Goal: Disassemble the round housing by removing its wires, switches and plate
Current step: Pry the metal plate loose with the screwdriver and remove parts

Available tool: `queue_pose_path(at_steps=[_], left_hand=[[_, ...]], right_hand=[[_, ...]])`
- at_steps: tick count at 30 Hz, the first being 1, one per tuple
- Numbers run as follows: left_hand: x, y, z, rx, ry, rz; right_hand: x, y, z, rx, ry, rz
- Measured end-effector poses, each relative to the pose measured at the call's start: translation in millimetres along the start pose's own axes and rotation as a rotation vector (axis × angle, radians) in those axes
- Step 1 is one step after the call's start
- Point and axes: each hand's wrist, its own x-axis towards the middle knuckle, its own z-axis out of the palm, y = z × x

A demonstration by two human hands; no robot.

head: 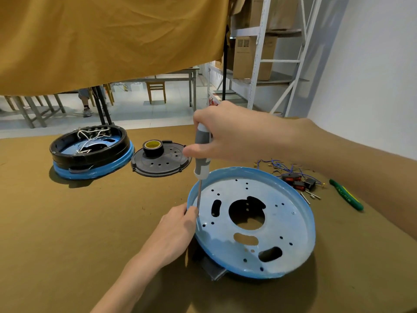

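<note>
Lying far left of the plate on the desk (67, 222): second housing (90, 152), black ring over blue rim, white wires (92, 136) tangling inside; wire ends too small to trace. Sitting just right of it, still left of the plate: black perforated cover (160, 162) carrying a tape roll (152, 148).

Left hand (178, 229) touching the plate's near-left rim, fingers curling round the screwdriver shaft low down and pinching it to steady the tip. Screwdriver (202, 159) standing nearly upright over the plate's left edge; tip and screw hiding behind the fingertips, so seating not checkable.

Right hand (228, 134) hanging above the plate's upper-left edge, grasping the grey handle, thumb sticking out toward the tape roll.

Round blue plate (252, 222) lying tilted in the centre-right of the desk, resting on a dark housing part (212, 267) peeking out under its near-left edge; most of that part hidden beneath. Looking like thin painted sheet metal: light, stiff, probably slick on the face, cut-out edges possibly sharp. Best taking hold at the raised rim, two opposite points, or hooking through the big centre opening.

Right of the plate: removed switches (300, 180) with blue leads (277, 164), loose small metal bits, and a green tool (346, 195). Right forearm covering part of that pile.
</note>
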Motion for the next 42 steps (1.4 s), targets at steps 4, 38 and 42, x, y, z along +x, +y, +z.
queue_pose_path(at_steps=[4, 38, 42], left_hand=[[2, 12, -6, -0.226, -0.082, -0.113], [15, -10, -13, -0.682, -0.323, -0.337], [14, -10, -12, -0.643, -0.326, -0.321]], right_hand=[[-3, 5, -8, 0.090, 0.030, 0.013], [-22, 14, -20, 0.203, -0.136, -0.045], [-22, 11, -10, -0.144, 0.083, -0.030]])
